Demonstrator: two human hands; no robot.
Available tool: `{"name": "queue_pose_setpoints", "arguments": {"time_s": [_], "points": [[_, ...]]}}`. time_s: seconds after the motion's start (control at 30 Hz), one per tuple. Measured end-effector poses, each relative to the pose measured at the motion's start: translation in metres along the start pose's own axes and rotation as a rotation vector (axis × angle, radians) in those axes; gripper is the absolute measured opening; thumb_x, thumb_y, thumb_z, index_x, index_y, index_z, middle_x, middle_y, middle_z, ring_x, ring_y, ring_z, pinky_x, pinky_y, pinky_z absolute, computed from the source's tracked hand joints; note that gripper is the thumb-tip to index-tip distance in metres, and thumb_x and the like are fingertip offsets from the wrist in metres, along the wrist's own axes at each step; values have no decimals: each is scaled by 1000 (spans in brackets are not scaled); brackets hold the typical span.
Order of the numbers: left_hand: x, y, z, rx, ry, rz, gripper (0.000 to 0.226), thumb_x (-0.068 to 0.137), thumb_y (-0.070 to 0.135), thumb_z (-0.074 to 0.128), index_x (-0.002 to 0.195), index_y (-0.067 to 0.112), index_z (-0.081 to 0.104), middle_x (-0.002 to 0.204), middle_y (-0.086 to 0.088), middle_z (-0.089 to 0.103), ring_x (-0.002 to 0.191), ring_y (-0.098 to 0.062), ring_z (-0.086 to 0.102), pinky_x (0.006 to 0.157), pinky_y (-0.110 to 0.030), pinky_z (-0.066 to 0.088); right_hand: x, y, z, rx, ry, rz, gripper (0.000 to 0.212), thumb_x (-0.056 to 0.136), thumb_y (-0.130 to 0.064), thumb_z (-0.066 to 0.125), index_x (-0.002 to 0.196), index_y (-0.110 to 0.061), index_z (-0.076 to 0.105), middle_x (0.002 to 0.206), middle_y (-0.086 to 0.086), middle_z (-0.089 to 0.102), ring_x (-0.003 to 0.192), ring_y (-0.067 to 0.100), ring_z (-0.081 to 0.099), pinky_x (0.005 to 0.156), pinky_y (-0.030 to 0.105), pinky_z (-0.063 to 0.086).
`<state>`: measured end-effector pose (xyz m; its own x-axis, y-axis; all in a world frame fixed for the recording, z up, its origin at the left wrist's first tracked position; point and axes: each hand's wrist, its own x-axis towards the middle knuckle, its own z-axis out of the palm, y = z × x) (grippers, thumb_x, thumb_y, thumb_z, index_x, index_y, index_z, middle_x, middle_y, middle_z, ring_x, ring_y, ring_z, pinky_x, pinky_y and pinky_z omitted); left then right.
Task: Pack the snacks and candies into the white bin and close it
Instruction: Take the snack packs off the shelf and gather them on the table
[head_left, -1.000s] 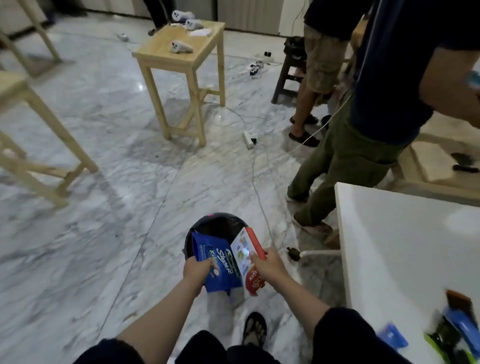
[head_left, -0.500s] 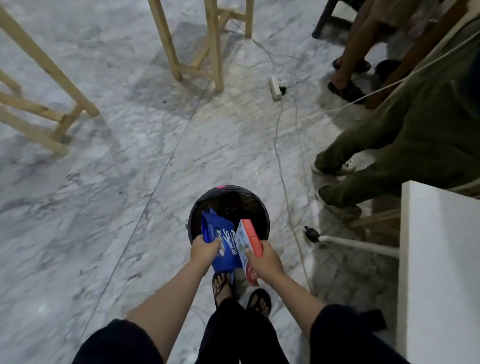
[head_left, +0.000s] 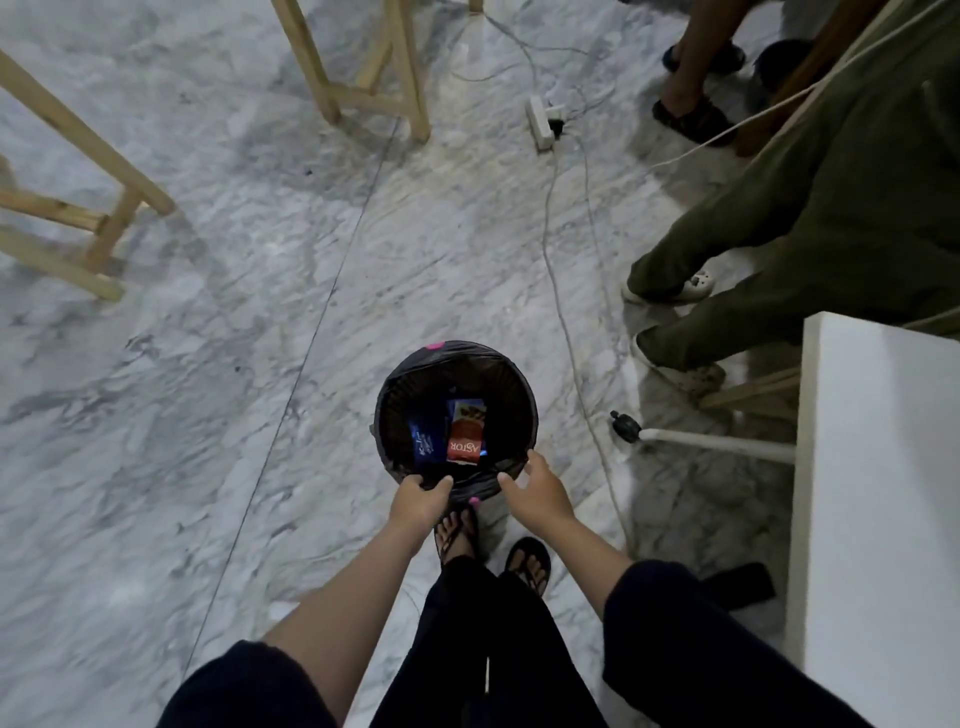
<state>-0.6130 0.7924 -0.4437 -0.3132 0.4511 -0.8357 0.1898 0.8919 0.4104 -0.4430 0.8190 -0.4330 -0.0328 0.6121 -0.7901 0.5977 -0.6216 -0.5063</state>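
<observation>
A round bin (head_left: 390, 391) lined with a black bag stands on the marble floor just ahead of my feet. Inside it lie a blue snack packet (head_left: 423, 439) on the left and a red Astor box (head_left: 465, 435) beside it. My left hand (head_left: 418, 500) grips the bag's near rim with curled fingers. At the near right rim my right hand (head_left: 535, 491) has its fingers spread and holds nothing; its fingertips touch the bag's edge.
A white table (head_left: 878, 493) stands close on the right, with a white pole (head_left: 717, 444) lying by it. A cable (head_left: 558, 291) runs from a power strip (head_left: 540, 122) past the bin. A person in green trousers (head_left: 769, 270) stands at the right. Wooden table legs (head_left: 363, 78) lie ahead.
Both hands have let go of the blue packet and the red box, which now lie in the bin. My hands have dropped to the bag's near rim.
</observation>
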Motion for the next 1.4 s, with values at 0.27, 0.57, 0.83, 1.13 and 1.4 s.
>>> {"name": "queue_pose_setpoints", "arguments": {"time_s": [0.27,0.57,0.83,1.13,1.4], "points": [[-83,4,21,56,-56,93,47,90,34,58,106,-11,59,104,-30,62,107,-40,57,77,-37,45,-82,18,-20,38,95,-16,69,94,-45,49,149,-14,21,151,8,36,135,27,40,106,41,39],[-140,-2,43,292,-286,355,69,78,52,59,111,-8,57,114,-29,61,100,-38,62,76,-35,49,-184,63,-35,249,494,-31,70,94,-47,48,151,-18,19,154,3,33,138,24,36,108,33,33],[-246,-20,43,573,-517,689,66,90,41,57,141,6,36,142,-15,45,127,-28,48,102,-33,38,-301,109,2,456,898,8,60,93,-33,55,144,-10,31,146,9,43,133,24,43,105,27,35],[-363,-98,76,780,-731,952,65,89,48,55,139,12,38,138,-7,49,123,-24,50,98,-32,43,-425,188,70,597,1151,212,71,93,-46,49,150,-14,20,153,9,34,139,23,36,111,37,34],[-465,-208,114,941,-933,1100,67,87,50,56,141,14,36,147,-8,41,133,-25,41,108,-37,38,-544,275,130,668,1390,349,59,94,-42,51,142,-15,33,145,6,46,131,25,46,104,34,39]]}}
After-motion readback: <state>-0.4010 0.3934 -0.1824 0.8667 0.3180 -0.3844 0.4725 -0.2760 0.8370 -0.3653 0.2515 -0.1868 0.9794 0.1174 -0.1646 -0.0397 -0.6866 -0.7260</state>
